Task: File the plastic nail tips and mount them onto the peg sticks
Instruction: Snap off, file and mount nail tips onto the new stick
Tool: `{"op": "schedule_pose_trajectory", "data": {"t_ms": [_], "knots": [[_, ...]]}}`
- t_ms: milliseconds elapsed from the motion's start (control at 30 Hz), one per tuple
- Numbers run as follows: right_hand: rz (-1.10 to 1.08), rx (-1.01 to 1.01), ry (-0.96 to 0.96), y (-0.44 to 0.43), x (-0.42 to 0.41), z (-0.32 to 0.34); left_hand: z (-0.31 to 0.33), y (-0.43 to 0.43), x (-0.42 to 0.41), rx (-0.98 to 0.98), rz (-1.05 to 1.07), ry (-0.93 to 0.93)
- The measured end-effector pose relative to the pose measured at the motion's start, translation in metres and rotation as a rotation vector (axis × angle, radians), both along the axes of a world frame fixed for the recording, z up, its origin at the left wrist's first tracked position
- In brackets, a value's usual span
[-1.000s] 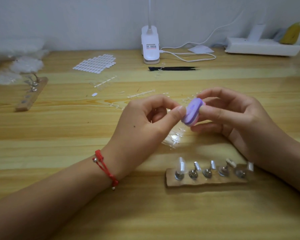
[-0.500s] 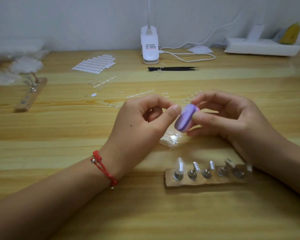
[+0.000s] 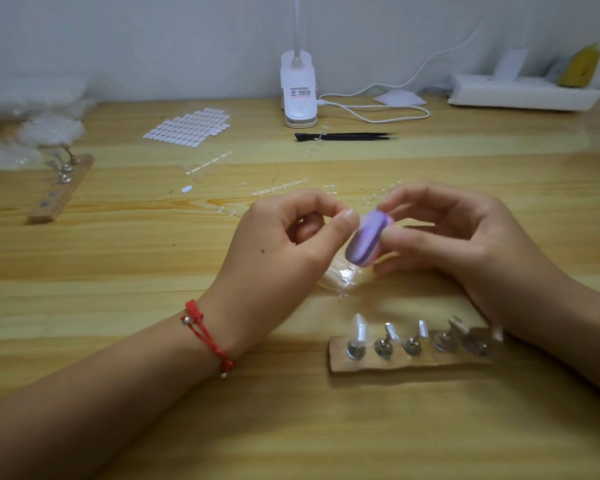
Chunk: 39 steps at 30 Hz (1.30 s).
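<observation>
Right hand (image 3: 465, 244) fingers are gripping the purple file block (image 3: 366, 240) above the bench (image 3: 118, 271). Left hand (image 3: 284, 251) fingers are pinching narrowly against it; what they hold cannot be told. The peg-stick board (image 3: 413, 362) is lying just nearer, a clear nail tip (image 3: 358, 329) standing on its leftmost peg.

A home craft station is suggested by the wooden counter (image 3: 118, 271), clip lamp (image 3: 298, 95) at 12 o'clock and power strip (image 3: 520, 95) at 2 o'clock.
</observation>
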State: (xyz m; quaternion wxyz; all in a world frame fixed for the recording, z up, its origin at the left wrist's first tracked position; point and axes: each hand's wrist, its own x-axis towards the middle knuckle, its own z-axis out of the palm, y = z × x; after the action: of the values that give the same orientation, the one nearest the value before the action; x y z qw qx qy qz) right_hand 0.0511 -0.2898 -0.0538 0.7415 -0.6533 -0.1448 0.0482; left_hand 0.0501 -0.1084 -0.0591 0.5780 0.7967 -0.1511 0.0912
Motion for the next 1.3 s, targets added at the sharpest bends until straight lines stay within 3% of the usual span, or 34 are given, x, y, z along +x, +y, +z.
{"op": "schedule_pose_trajectory", "data": {"t_ms": [100, 233, 333, 467, 567, 700, 800, 933, 1033, 1167, 1300], "knots": [[-0.071, 0.101, 0.060, -0.0042, 0.0039, 0.0000, -0.0004, 0.0000, -0.0001, -0.006, -0.003, 0.022], [0.002, 0.019, 0.015, -0.0004, 0.0012, 0.0000, 0.0004, 0.0000, -0.0003, 0.001, -0.003, 0.024], [-0.083, 0.124, 0.065, -0.0050, 0.0042, 0.0010, 0.0001, -0.0002, -0.0004, -0.010, 0.000, 0.035], [0.015, 0.006, 0.017, -0.0002, 0.0003, 0.0008, 0.0004, 0.0001, -0.0004, -0.014, 0.009, 0.039], [-0.060, 0.117, 0.085, -0.0047, 0.0039, 0.0008, 0.0002, -0.0004, -0.0005, -0.012, -0.003, 0.055], [0.018, 0.005, 0.021, -0.0006, 0.0008, 0.0014, 0.0008, 0.0002, 0.0000, 0.005, -0.005, 0.051], [-0.054, 0.100, 0.082, -0.0045, 0.0032, 0.0011, 0.0010, 0.0001, -0.0001, 0.002, -0.010, 0.062], [0.034, -0.018, 0.018, -0.0002, -0.0002, 0.0014, 0.0027, 0.0003, -0.0006, 0.024, -0.049, 0.054], [-0.040, 0.104, 0.073, -0.0047, 0.0035, 0.0009, 0.0029, -0.0006, -0.0014, 0.033, -0.078, 0.054], [0.095, -0.025, 0.006, -0.0017, 0.0013, 0.0001, 0.0025, 0.0002, -0.0025, 0.069, -0.107, 0.035], [0.007, 0.078, 0.031, -0.0058, 0.0043, -0.0013, 0.0032, 0.0000, -0.0038, 0.070, -0.152, 0.027]]}}
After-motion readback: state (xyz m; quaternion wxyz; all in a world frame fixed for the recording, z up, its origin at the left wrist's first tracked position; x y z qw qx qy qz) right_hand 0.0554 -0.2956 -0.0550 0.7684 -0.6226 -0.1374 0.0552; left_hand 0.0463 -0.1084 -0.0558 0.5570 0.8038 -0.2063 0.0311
